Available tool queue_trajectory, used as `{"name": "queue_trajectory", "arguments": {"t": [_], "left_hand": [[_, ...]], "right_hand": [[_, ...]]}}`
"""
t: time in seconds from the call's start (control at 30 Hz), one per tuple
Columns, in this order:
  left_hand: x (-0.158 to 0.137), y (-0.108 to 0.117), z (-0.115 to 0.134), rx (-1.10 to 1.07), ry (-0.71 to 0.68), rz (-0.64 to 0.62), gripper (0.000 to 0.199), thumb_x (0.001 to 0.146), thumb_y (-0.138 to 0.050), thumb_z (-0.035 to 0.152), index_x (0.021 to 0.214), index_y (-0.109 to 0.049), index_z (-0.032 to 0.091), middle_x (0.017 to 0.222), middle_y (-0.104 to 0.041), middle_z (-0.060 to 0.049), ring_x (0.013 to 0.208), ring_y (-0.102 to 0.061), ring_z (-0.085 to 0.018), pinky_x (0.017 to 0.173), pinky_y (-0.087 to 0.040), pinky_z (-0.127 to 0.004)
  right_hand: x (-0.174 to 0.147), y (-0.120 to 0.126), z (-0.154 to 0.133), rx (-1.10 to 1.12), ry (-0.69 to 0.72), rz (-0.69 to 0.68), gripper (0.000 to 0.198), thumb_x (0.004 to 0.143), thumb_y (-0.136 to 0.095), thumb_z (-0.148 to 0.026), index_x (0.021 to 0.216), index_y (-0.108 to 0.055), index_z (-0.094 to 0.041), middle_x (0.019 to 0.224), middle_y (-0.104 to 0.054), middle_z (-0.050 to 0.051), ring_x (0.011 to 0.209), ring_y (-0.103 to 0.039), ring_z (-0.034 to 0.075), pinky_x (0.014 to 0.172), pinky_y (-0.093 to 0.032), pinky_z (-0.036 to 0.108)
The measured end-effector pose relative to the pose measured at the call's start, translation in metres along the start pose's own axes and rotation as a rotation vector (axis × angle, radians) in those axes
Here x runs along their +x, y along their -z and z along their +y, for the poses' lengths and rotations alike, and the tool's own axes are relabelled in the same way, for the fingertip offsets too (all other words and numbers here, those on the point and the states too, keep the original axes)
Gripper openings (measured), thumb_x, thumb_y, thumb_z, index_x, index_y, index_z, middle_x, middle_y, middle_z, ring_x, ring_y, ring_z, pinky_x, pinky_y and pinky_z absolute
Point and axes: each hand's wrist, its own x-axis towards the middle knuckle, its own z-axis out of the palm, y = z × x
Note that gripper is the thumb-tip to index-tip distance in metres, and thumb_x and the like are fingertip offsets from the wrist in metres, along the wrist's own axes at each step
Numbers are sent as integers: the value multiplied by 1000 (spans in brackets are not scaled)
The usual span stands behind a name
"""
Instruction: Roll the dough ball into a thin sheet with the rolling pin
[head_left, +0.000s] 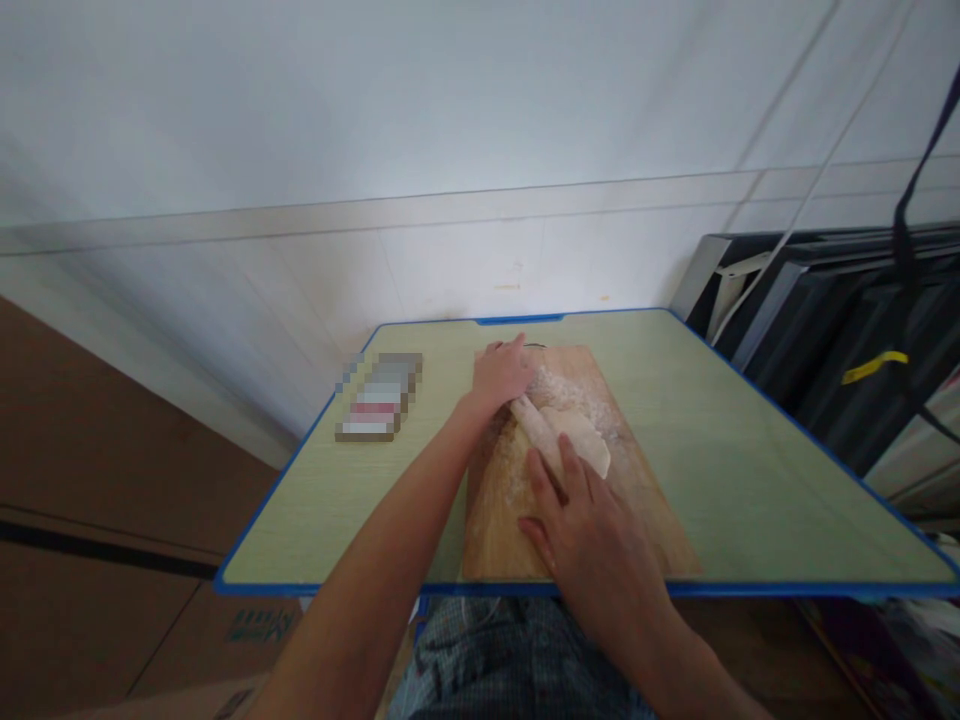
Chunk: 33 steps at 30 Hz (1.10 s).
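Observation:
A pale, floured rolling pin [536, 428] lies slantwise over a flat piece of dough [583, 438] on the wooden board [495, 545]. My left hand [504, 372] is closed over the pin's far end. Over its near end rests my right hand [592, 525], gripping it with the fingers partly spread, the thumb off to the left. Both ends of the pin are hidden under my hands. The dough's right part shows beside the pin, thin and uneven at the edge. White flour is scattered across the board's far half.
The board sits on a light green table [750, 480] with a blue rim. A blurred-out box-like object [379, 398] is on the table's left. Behind stands a white wall [465, 250]. Dark flat panels [832, 330] and a hanging black strap [904, 230] are at right, cardboard [97, 450] at left.

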Motion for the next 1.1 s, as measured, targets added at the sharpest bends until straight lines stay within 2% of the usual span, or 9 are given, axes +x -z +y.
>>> {"name": "queue_trajectory", "arguments": {"t": [0.27, 0.47, 0.77, 0.97, 1.1], "left_hand": [[-2, 1, -4, -38, 20, -32, 55, 81, -43, 24, 134, -37, 14, 131, -50, -8, 119, -44, -22, 102, -29, -34], [-3, 2, -6, -117, 39, -62, 57, 77, -47, 17, 133, -38, 18, 132, -49, -5, 119, -46, -17, 102, -30, -30], [-2, 1, -9, -224, 33, -76, 57, 74, -48, 11, 130, -43, 16, 131, -50, -6, 120, -46, -17, 103, -30, -28], [-5, 0, -14, -286, 33, -64, 58, 73, -51, 11, 130, -43, 13, 131, -49, -8, 119, -47, -17, 103, -31, -30], [-7, -2, -19, -330, 27, -44, 57, 73, -50, 10, 130, -43, 11, 132, -48, -8, 120, -45, -18, 103, -31, -31]], "right_hand": [[-1, -1, -8, -36, 42, 17, 61, 71, -65, -45, 122, -53, -14, 128, -47, 26, 103, -54, 35, 79, -49, 48], [3, 4, -18, -22, 14, 0, 67, 63, -72, -46, 118, -58, -9, 126, -47, 31, 102, -55, 40, 77, -49, 51], [1, 2, -25, -35, 30, 10, 62, 67, -69, -43, 120, -56, -12, 129, -45, 26, 109, -51, 40, 81, -48, 51], [1, 1, -31, 19, 51, 4, 53, 75, -63, -31, 120, -55, -6, 130, -42, 29, 115, -46, 41, 86, -44, 54], [2, 3, -32, 30, 67, -40, 45, 79, -54, -23, 121, -55, -7, 130, -44, 24, 119, -42, 38, 88, -44, 53]]}}
